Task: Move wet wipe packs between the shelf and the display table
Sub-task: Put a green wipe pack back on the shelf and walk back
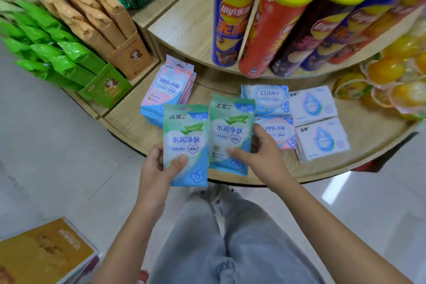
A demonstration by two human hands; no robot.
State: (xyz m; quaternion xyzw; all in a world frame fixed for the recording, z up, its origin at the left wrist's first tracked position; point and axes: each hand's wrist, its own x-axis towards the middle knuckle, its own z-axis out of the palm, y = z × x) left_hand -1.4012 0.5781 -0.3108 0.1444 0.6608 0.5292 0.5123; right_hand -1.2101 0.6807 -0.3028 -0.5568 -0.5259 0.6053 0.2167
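Pale, glossy tile floor (50, 145) spreads all around, with bright reflections on it to the right. A round, light-wood display table (129, 120) rises in stepped tiers, and its curved lower rim is edged dark. An orange box (43, 253) sits on the floor, lower left.

Both bare arms reach forward, side by side. The left grip (159, 163) holds the left pack (185, 143), thumb pressed on its front. The right grip (260, 152) holds the right pack (230, 131), thumb on its front, fingers curled behind it.
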